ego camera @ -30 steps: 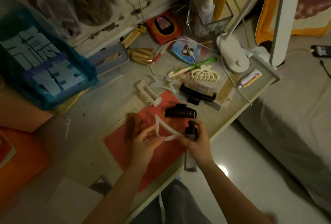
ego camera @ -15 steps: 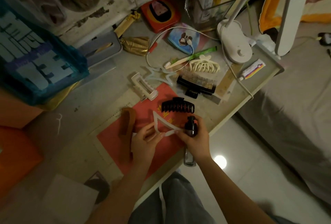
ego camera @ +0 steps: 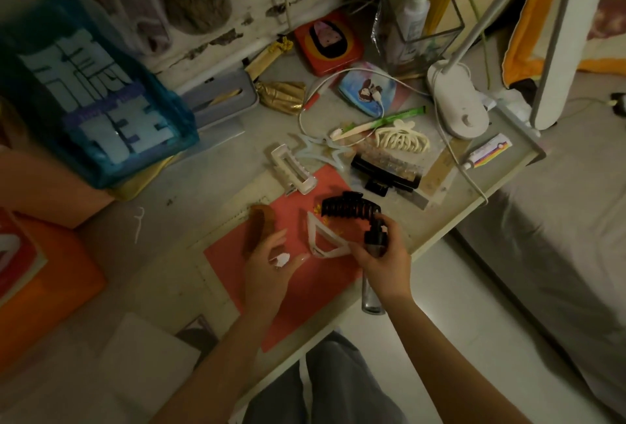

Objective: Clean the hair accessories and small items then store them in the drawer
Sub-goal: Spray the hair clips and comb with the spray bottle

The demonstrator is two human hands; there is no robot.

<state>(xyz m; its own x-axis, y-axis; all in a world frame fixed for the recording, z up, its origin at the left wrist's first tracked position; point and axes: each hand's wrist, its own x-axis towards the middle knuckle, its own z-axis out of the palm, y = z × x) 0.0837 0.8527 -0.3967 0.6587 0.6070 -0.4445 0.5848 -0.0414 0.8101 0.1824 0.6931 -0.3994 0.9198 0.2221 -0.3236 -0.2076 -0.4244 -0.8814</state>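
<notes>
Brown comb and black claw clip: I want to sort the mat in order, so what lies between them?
In the head view, the white triangular clip lies between the brown comb and black claw clip, on the red mat.

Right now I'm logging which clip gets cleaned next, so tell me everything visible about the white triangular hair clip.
The white triangular hair clip is an open-centred frame, seemingly matte plastic, pale and slightly translucent. It sits over the red paper sheet, one corner pointing towards the black claw clip. The right hand pinches its near corner while also holding a dark spray bottle. The left hand is beside it.
</notes>
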